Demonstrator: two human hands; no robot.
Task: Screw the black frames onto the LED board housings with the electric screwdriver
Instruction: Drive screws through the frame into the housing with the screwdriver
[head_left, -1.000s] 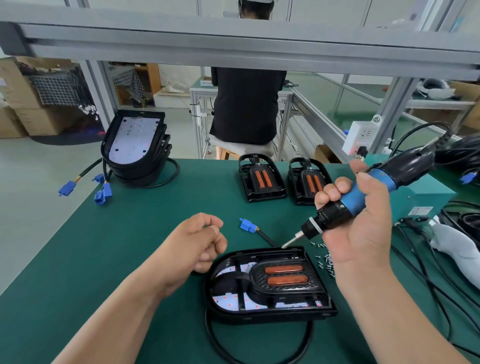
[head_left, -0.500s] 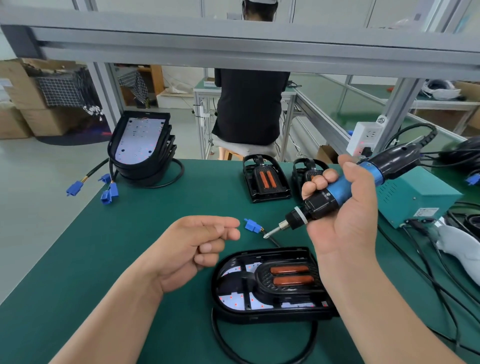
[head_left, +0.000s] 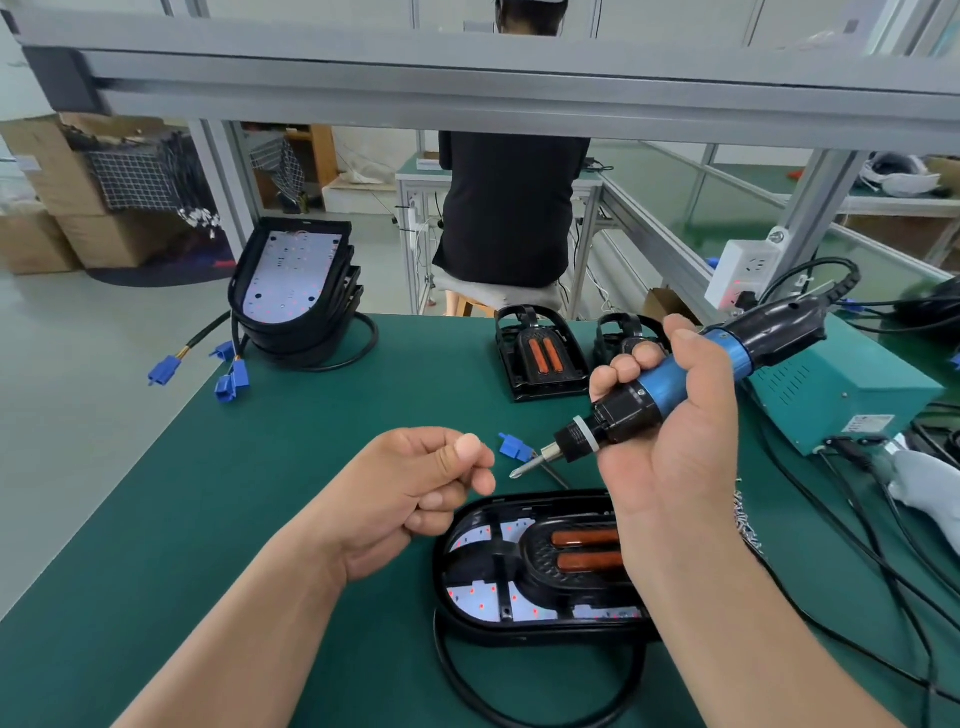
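Observation:
A black LED board housing (head_left: 470, 597) lies on the green table near the front edge, with a black frame (head_left: 540, 564) holding two orange bars seated in it. My right hand (head_left: 670, 447) grips the blue and black electric screwdriver (head_left: 660, 387) above the housing, its bit (head_left: 522, 472) slanting down to the left. My left hand (head_left: 415, 488) hovers just left of the bit, fingers curled and thumb pressed on the forefinger. No screw shows between them.
Several open housings (head_left: 296, 291) are stacked at the far left with blue connectors (head_left: 231, 382). Two framed units (head_left: 540, 358) stand at the back. A teal power box (head_left: 841, 395), cables (head_left: 883, 561) and loose screws (head_left: 748, 527) fill the right. A person (head_left: 506, 208) sits beyond the table.
My right hand has swung the screwdriver left and down, bringing the bit close to my left hand. My left hand rose slightly and its thumb closed onto the forefinger.

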